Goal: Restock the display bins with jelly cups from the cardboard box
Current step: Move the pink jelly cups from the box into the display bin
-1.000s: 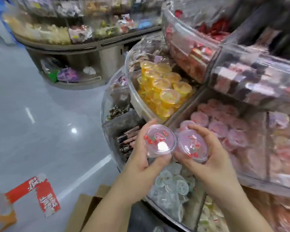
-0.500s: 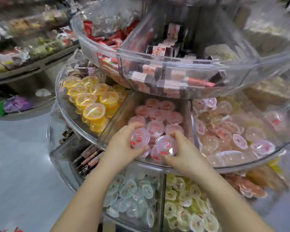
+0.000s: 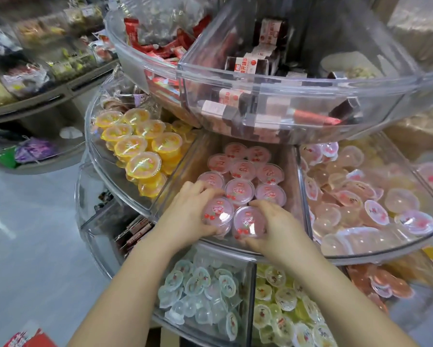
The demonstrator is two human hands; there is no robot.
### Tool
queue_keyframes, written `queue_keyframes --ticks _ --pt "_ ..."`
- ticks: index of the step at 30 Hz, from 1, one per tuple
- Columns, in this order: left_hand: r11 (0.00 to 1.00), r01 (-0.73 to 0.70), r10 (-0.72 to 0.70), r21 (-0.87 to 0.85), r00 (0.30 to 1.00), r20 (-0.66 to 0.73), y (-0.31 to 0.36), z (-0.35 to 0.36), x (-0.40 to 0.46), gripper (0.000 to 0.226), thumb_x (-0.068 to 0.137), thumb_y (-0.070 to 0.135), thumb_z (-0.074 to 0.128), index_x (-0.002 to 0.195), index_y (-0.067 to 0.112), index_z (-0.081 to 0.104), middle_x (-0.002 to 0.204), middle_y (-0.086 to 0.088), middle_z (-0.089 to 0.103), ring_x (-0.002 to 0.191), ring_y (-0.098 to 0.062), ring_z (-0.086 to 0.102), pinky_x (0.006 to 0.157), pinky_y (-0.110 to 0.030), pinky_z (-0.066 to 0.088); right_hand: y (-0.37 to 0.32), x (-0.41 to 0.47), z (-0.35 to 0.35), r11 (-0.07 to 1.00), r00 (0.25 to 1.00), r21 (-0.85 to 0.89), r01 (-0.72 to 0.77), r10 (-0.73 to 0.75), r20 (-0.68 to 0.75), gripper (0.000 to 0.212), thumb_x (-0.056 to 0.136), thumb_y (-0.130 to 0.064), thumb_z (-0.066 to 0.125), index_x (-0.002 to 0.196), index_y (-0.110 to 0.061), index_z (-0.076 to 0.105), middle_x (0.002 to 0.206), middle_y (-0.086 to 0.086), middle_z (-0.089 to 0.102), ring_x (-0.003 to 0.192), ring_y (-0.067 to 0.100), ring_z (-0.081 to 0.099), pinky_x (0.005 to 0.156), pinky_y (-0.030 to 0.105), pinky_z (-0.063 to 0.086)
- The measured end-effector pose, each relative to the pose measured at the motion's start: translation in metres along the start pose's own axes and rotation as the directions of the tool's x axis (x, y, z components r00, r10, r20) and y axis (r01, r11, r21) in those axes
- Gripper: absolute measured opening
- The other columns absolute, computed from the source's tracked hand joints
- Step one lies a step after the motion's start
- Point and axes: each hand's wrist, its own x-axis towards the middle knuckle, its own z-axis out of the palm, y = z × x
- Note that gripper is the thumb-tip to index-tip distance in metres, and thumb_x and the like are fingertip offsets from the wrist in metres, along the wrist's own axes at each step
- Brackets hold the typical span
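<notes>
My left hand [image 3: 189, 216] grips a pink cherry jelly cup [image 3: 218, 212], and my right hand [image 3: 275, 226] grips a second pink cup [image 3: 248, 221] beside it. Both cups sit low at the front of the middle clear bin [image 3: 182, 171], just behind its front wall. Behind them several more pink jelly cups [image 3: 240, 191] stand upright in rows. The cardboard box is out of view.
Orange jelly cups [image 3: 142, 151] fill the bin to the left; mixed pink and clear cups [image 3: 360, 201] fill the bin to the right. An upper clear tier [image 3: 273, 78] of boxed snacks overhangs the pink bin. Lower bins hold pale blue cups [image 3: 200, 294] and yellow cups [image 3: 285, 306].
Both hands carried the two pink cups forward from in front of the display into the middle bin and lowered them against its front. The view swung right and closer.
</notes>
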Motion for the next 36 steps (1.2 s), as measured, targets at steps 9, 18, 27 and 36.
queue_keyframes --ticks 9,18,27,36 --pt "0.998 -0.040 0.040 0.054 0.999 0.000 -0.006 -0.002 0.005 0.061 0.071 0.029 0.075 0.127 0.027 0.052 0.119 0.006 0.049 0.108 -0.014 0.040 0.090 -0.036 0.045 -0.002 0.000 0.003 0.995 0.993 -0.093 -0.025 0.014 -0.117 0.063 0.076 -0.042 0.070 0.129 -0.025 0.040 0.094 0.009 0.069 0.087 0.031 0.064 0.073 0.037 0.052" --pt "0.998 -0.051 0.051 0.020 0.999 -0.003 -0.011 -0.002 0.005 0.068 0.070 0.030 0.077 0.131 0.030 0.049 0.120 0.008 0.047 0.107 -0.008 0.036 0.094 -0.021 0.036 -0.004 0.002 0.002 0.997 0.996 -0.065 -0.032 0.027 -0.082 0.065 0.075 -0.041 0.072 0.125 -0.026 0.032 0.076 0.001 0.062 0.076 0.028 0.064 0.065 0.034 0.050" --pt "0.932 0.013 -0.122 -0.361 0.952 -0.280 -0.016 -0.025 -0.059 0.037 0.077 0.021 0.073 0.108 0.036 0.061 0.101 0.020 0.057 0.095 0.005 0.054 0.087 -0.017 0.045 -0.031 -0.021 -0.034 0.972 0.966 -0.136 0.191 -0.211 -0.149 0.035 0.076 -0.052 0.062 0.106 -0.036 0.051 0.076 -0.013 0.060 0.069 0.007 0.059 0.060 0.029 0.049" --pt "0.658 0.356 -0.710 -0.663 0.586 -0.390 -0.079 0.006 -0.235 0.034 0.082 0.009 0.067 0.085 0.043 0.065 0.088 0.020 0.065 0.080 0.000 0.061 0.070 -0.006 0.043 -0.150 -0.047 0.092 0.788 0.654 0.368 0.493 -0.615 0.441 0.022 0.080 -0.040 0.062 0.101 -0.036 0.057 0.074 -0.013 0.058 0.070 0.006 0.055 0.066 0.021 0.044"
